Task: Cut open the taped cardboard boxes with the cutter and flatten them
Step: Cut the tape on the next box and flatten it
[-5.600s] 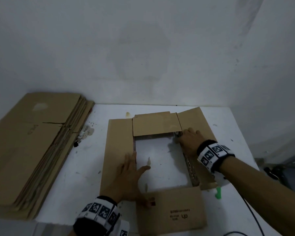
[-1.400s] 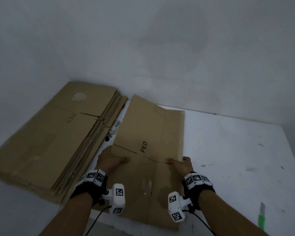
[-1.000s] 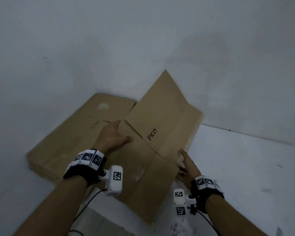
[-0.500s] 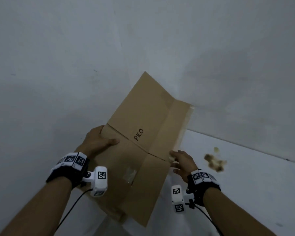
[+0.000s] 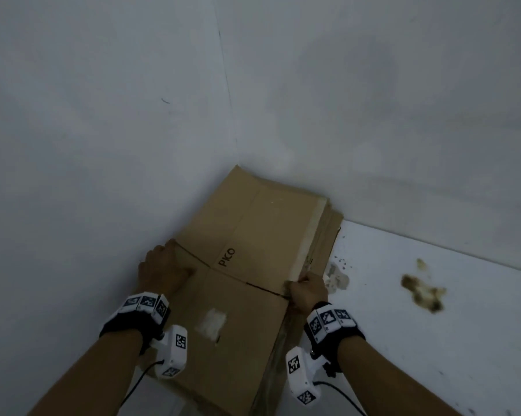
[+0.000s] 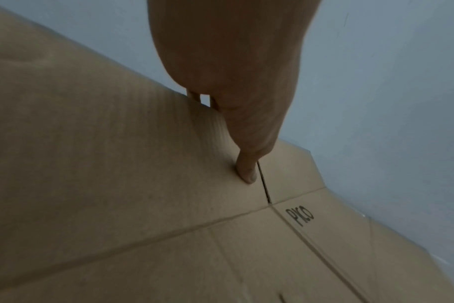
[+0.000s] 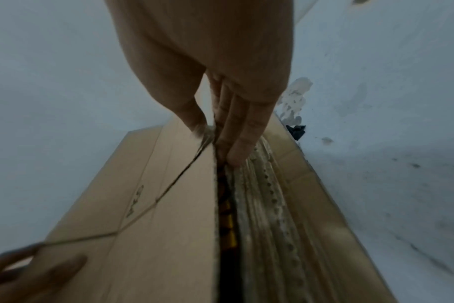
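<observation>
Cardboard fills the head view: I have the flattened box marked PICO lying between my hands on the stack of flattened boxes, my left hand gripping its left edge and my right hand its right edge, so I judge this the stacking step. From the left wrist, my thumb presses its top face with fingers under the edge. From the right wrist, thumb above and fingers below pinch the edge, so next I should let go and find the cutter, which is out of sight.

The flattened brown box, printed "PICO", lies atop the cardboard stack in the wall corner.
</observation>
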Motion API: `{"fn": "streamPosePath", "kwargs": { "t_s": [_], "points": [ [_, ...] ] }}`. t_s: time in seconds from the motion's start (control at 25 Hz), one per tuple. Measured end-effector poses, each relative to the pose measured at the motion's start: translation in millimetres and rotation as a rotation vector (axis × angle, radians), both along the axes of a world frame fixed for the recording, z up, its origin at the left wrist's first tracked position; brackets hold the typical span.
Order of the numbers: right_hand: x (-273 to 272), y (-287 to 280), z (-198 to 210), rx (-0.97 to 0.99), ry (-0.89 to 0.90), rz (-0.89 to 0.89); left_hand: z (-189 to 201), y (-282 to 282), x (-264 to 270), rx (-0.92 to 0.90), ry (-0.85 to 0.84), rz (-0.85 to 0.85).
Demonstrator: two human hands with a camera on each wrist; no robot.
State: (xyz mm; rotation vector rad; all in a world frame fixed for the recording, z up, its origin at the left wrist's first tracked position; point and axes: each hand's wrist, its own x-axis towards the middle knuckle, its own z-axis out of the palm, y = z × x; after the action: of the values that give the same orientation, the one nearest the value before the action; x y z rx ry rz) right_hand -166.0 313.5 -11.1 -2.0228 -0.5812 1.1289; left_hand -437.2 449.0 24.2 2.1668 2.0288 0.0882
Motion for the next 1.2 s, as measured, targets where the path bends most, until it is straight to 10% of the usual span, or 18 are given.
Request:
{"fn": "streamPosePath", "kwargs": {
  "t_s": [0.68,1.2],
  "points": [
    [47.7,-24.5,15.3,0.081,-0.275,0.160,-3.1,-15.1,79.5,-0.101,-0.186,-0.146],
    [296.5,-325.8,31.8,-0.083,-0.358,-0.053,29.3,-238.6,341.9,-0.211,-0.410,-0.474]
  ]
}}
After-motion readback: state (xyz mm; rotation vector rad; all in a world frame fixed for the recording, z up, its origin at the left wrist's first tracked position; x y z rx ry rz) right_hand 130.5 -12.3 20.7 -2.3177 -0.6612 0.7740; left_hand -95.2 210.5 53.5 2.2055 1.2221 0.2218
